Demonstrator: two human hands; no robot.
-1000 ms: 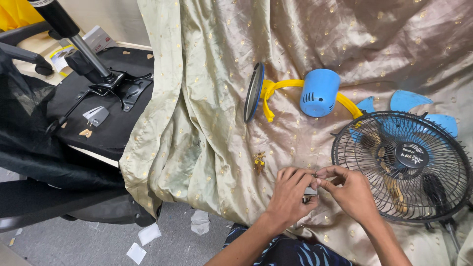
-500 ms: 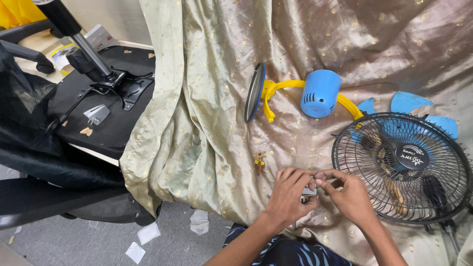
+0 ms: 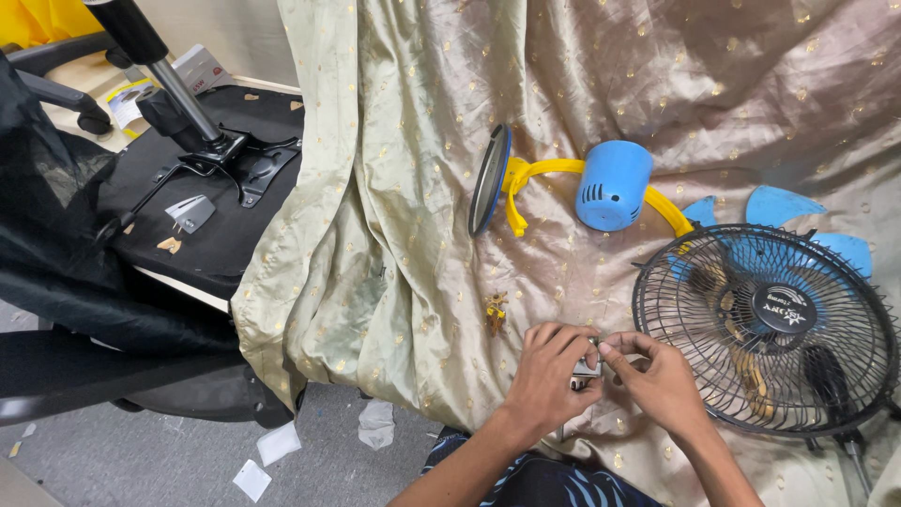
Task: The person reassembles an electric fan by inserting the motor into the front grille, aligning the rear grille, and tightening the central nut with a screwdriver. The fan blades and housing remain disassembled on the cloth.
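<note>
Little has moved since the earlier frames: both hands stay together over the same spot on the cloth, the fingers only shifting slightly around the piece between them. The left hand [image 3: 549,376] and the right hand [image 3: 657,376] meet just left of the black fan guard [image 3: 765,329], and between their fingertips sits a small metal part [image 3: 587,369], greyish and boxy, mostly hidden by the fingers. Each grip is narrow and pinched onto that part, the left from its left side, the right from its right with the thumb on top.

By its look the part is light, stiff and hard, and small enough to slip out of a loose pinch, so fingertip holds on its opposite flat sides seem the safest place to take it. Its long axis appears to run roughly up and down in the view, a darker end pointing toward the person, though too little shows to be sure.

Around it, the golden dotted cloth [image 3: 404,235] covers the surface. A blue motor housing [image 3: 612,186] on a yellow bracket [image 3: 549,171] lies farther up, beside a round blue-rimmed disc [image 3: 488,180] standing on edge. Blue fan blades [image 3: 784,202] rest behind the guard. A small yellow bit [image 3: 495,310] lies on the cloth near the left hand. An overturned black office chair [image 3: 188,188] sits at the left.
</note>
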